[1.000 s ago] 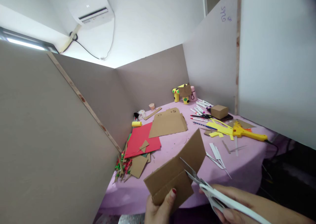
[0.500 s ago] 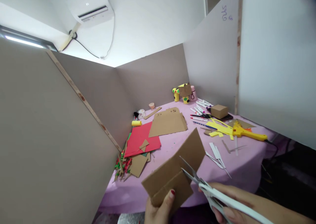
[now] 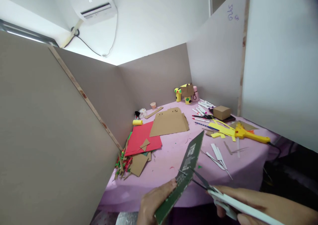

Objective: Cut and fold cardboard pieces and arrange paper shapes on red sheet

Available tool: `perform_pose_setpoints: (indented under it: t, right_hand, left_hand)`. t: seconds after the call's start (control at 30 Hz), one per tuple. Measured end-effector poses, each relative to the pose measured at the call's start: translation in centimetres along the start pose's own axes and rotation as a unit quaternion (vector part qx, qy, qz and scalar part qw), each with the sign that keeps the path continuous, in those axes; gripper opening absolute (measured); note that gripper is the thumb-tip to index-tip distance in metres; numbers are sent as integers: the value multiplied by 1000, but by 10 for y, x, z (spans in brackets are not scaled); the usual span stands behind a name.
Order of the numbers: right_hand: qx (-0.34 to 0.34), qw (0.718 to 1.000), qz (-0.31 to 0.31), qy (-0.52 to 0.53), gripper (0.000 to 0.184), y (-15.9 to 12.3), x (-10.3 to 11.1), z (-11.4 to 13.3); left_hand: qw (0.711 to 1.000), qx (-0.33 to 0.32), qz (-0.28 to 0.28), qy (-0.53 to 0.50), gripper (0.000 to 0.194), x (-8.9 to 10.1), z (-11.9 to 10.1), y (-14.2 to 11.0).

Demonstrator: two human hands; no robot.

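Note:
My left hand (image 3: 155,198) grips a piece of cardboard (image 3: 190,155) whose green printed side, with white lettering, now faces partly toward me. It is tilted and held above the front of the table. My right hand (image 3: 243,202) is closed around white-handled scissors (image 3: 231,200). Their blades are parted, one on either side of the cardboard's edge near its middle; whether they touch it I cannot tell. Part of my left hand is hidden behind the cardboard.
On the pink cloth (image 3: 169,172) lie red sheets (image 3: 141,137), a large cardboard piece (image 3: 170,123), scraps (image 3: 138,165) at the left and white strips (image 3: 218,155). A yellow glue gun (image 3: 250,134), markers (image 3: 200,111) and a small cardboard box (image 3: 222,112) are at the right. Grey partitions (image 3: 154,74) surround the table.
My left hand has turned the cardboard over, from its plain brown face to its green printed side. The scissors have shifted slightly right and down, still around the cardboard's edge.

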State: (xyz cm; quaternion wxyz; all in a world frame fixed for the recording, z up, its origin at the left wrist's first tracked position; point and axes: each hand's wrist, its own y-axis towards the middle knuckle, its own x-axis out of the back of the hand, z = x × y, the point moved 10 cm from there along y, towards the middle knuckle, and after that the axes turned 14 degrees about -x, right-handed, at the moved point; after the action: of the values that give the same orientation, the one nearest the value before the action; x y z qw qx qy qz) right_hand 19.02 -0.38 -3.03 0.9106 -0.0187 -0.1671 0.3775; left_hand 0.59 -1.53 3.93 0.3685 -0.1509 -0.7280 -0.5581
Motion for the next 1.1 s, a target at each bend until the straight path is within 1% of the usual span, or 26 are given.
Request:
perform_pose_setpoints:
  t: [0.03,0.1,0.17,0.2,0.27,0.33,0.43,0.53,0.63,0.8,1.1]
  right_hand:
    - [-7,1000,17,-18,60,-1,-2,0]
    - [-29,997,44,-53,61,-4,-3,-1]
    - [-46,995,51,-78,60,-6,0,2]
    - [-54,993,53,-91,60,-7,2,3]
    - [-66,990,59,-109,61,-8,3,4]
    - [-69,988,63,-121,62,-9,4,3]
    - [-52,990,46,-122,60,-10,6,0]
    - [-39,992,32,-114,57,-11,7,-4]
    - [-47,993,31,-103,57,-12,5,-7]
    - [-83,992,17,-96,57,-12,4,-11]
    - [-65,991,-3,-114,55,-14,7,3]
  left_hand:
    - [999,-28,21,18,41,-2,-3,-1]
    - [994,-58,66,57,45,-7,-8,-3]
    - [987,-80,103,97,50,-9,-13,-4]
    - [983,-88,110,113,49,-8,-16,-4]
    - [980,-102,117,122,46,-7,-20,-4]
    - [983,-95,118,105,43,-7,-18,-4]
    - [988,-76,113,74,47,-9,-13,-5]
    - [985,-94,102,99,46,-7,-17,-3]
    - [972,-130,102,170,40,-2,-28,2]
    - [940,-158,148,262,38,-2,-37,14]
    - [908,-182,205,318,40,-8,-36,18]
